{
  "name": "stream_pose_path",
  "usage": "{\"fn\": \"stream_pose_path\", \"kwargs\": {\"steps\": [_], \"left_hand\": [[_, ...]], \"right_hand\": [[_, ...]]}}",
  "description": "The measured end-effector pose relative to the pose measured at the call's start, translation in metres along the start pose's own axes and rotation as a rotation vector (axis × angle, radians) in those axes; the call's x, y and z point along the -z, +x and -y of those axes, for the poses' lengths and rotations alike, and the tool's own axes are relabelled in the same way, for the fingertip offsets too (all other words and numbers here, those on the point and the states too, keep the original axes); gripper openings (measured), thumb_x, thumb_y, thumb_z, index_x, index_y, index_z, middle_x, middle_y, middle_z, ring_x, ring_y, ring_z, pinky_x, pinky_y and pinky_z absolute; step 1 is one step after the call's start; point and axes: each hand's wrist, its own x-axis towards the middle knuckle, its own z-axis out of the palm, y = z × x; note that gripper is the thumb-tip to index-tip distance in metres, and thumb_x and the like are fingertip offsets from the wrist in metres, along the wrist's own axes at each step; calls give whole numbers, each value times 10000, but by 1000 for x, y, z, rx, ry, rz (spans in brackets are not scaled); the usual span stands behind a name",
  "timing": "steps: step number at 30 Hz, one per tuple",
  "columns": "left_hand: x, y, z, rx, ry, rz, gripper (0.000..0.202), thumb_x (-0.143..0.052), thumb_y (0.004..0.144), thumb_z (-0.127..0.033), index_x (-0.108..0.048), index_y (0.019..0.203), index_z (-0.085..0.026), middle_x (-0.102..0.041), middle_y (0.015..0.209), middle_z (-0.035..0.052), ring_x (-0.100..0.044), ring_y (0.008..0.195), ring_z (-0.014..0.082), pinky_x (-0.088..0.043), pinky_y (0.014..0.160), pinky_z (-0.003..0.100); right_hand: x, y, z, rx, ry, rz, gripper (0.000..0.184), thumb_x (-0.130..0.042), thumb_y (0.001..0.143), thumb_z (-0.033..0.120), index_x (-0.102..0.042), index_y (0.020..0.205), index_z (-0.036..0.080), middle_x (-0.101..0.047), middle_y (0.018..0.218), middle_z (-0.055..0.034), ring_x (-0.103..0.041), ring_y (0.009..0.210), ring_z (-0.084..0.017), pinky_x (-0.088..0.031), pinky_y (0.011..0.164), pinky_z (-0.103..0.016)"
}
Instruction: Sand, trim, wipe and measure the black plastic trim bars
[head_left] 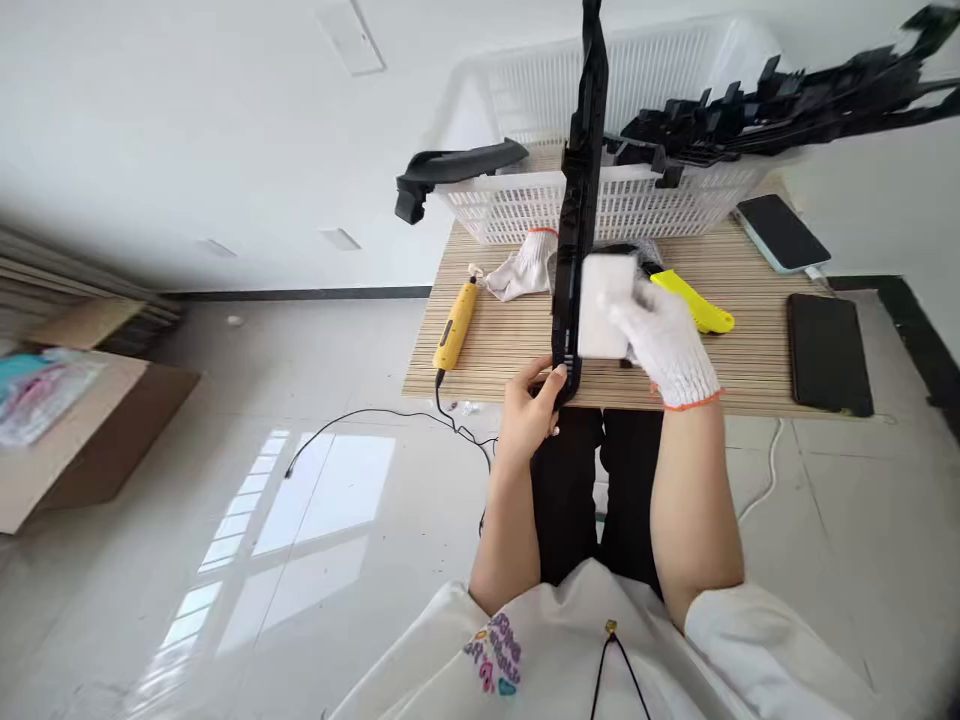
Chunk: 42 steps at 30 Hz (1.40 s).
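Observation:
A long, narrow black plastic trim strip stretches away from me over the table, its far end reaching across a white basket. My bare left hand pinches its near end at the table's front edge. In a white knit glove with an orange cuff, my right hand grips a white sponge block. The block is against or just beside the strip's right side; whether they touch I cannot tell. Right of the gloved hand lies a yellow-handled tool, partly hidden. A yellow pen-shaped power tool rests to the left.
Behind stands the white plastic basket, with several black plastic parts and a curved black piece across its rim. A loose glove, a phone and a black flat device lie on the wooden table. A cord trails left.

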Motion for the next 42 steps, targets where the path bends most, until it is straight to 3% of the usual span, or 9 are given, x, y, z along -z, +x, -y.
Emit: {"fn": "stream_pose_path", "kwargs": {"steps": [5,9,17,20,25,29,33,38,42], "left_hand": [[1,1,2,-16,-5,-2,376,-685,865,-411,-691,1142,-157,-615,702,-34,-353,306,1,-271,288,170],[1,0,1,-15,-2,-5,376,-698,856,-417,-691,1132,-162,-607,709,-38,-343,303,-2,-252,284,173],[1,0,0,-30,-4,20,376,-688,861,-424,-688,1122,-153,-591,679,-43,-362,306,5,-247,290,171],[0,0,-1,-25,-2,17,389,-688,860,-429,-687,1135,-154,-613,713,-34,-359,307,0,-255,290,173],[1,-1,-2,-25,12,15,395,-688,857,-435,-685,1134,-153,-585,676,-44,-364,311,8,-268,295,175],[0,-1,-2,-31,1,16,387,-682,862,-434,-690,1128,-154,-583,673,-45,-354,313,8,-265,294,175],[0,-1,-2,-40,5,23,365,-680,864,-422,-696,1113,-156,-585,673,-44,-358,311,9,-264,293,175],[0,-1,-2,-40,7,28,358,-670,871,-414,-690,1127,-165,-587,693,-44,-364,309,8,-264,288,174],[0,-1,-1,-38,11,26,356,-675,867,-426,-691,1112,-168,-574,676,-51,-359,307,7,-262,290,174]], "right_hand": [[0,1,-1,125,24,-332,352,-623,839,519,-678,902,177,-630,782,-23,-566,683,-140,-441,540,-240],[-1,-2,0,65,-4,-116,307,-670,815,480,-682,898,184,-616,734,-8,-541,623,-125,-429,515,-241],[-1,-5,7,98,-19,-165,334,-661,826,511,-668,825,178,-566,681,-4,-545,649,-133,-437,528,-248],[-1,-5,8,127,19,-348,333,-618,858,521,-652,821,191,-565,716,-9,-550,660,-134,-440,527,-250],[-2,-6,11,55,50,-143,330,-683,803,522,-669,829,193,-598,737,-21,-561,652,-141,-434,498,-247],[0,-4,9,125,59,-421,331,-612,858,523,-671,865,197,-620,778,-27,-576,703,-145,-456,540,-248],[-1,-3,6,76,7,-144,341,-662,820,529,-679,832,188,-609,723,-17,-564,676,-151,-449,543,-265],[-3,-2,6,126,93,-412,329,-599,871,523,-653,809,205,-578,729,-12,-559,686,-144,-468,583,-268],[-4,-2,4,30,25,-193,368,-642,833,559,-661,814,192,-538,673,-1,-521,625,-137,-446,536,-266]]}}
